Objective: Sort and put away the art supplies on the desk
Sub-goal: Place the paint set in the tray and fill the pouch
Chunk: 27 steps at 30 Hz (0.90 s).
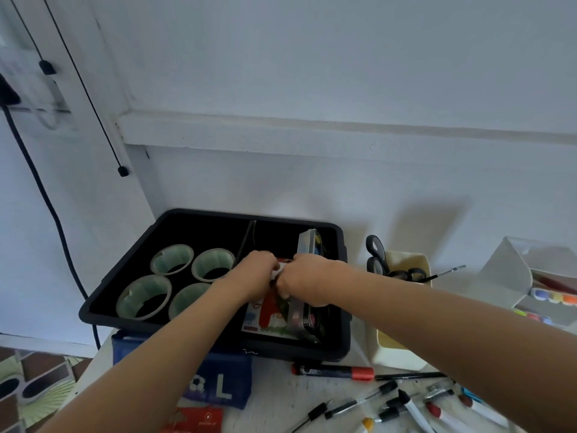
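Observation:
A black tray (215, 215) stands at the back of the desk against the wall. Its left half holds several rolls of pale tape (143, 296). In its right half lies a red and white printed box (269, 317), with a clear flat case (307, 243) standing on edge beside it. My left hand (254, 273) and my right hand (301, 284) meet over the far end of the printed box, fingers curled onto it. What lies under my hands is hidden.
A cream bin (402, 354) with black scissors (376, 253) stands right of the tray. A clear organiser (512, 276) with coloured pots sits far right. Pens and markers (334, 371) lie scattered at the front. A blue pouch (218, 385) and a red packet (199, 420) lie front left.

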{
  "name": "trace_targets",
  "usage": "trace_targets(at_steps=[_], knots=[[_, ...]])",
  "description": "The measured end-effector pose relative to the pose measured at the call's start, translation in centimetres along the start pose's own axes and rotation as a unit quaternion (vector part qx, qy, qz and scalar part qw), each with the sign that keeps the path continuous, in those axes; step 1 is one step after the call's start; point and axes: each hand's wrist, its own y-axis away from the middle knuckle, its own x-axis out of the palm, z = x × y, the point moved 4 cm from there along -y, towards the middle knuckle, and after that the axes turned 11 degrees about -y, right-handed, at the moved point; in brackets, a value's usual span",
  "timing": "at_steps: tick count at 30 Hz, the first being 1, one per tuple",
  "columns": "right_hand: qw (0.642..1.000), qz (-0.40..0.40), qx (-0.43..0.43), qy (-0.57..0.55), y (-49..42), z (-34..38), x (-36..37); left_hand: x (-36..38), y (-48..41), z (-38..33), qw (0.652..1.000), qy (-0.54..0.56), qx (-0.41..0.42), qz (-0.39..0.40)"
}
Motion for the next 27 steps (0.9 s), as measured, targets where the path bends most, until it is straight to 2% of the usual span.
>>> trace_targets(at_steps=[3,4,8,12,15,17,20,23,25,27], knots=[[1.000,0.001,-0.007,-0.024,0.2,-0.2,0.7,1.1,1.9,-0.6,0.986,-0.123,0.067,0.093],[1.000,-0.002,-0.008,-0.030,0.4,-0.3,1.0,1.6,2.4,-0.4,0.976,-0.176,0.081,0.101],[0.997,-0.039,-0.007,-0.061,1.0,-0.6,1.7,3.4,3.0,0.2,0.923,-0.356,0.127,0.071],[0.999,-0.009,0.005,-0.040,0.1,-0.1,1.8,3.2,2.8,0.8,0.889,-0.435,0.118,0.081],[0.999,0.023,0.018,0.014,-1.2,0.6,2.3,3.0,2.9,1.2,0.889,-0.437,0.110,0.082],[1.000,0.013,0.019,0.016,-1.6,0.7,2.6,2.8,3.1,1.0,0.892,-0.433,0.112,0.072],[0.997,-0.061,0.006,-0.051,-1.0,0.6,3.1,2.3,3.6,0.6,0.900,-0.416,0.118,0.049],[0.977,-0.158,0.034,-0.135,0.6,-0.7,3.7,2.4,4.3,0.3,0.914,-0.384,0.129,0.017],[0.967,-0.181,0.077,-0.160,1.7,-1.5,4.3,2.5,4.6,0.3,0.939,-0.319,0.129,0.013],[0.951,-0.188,0.115,-0.218,2.5,-1.7,4.8,2.0,4.8,0.6,0.971,-0.202,0.124,0.035]])
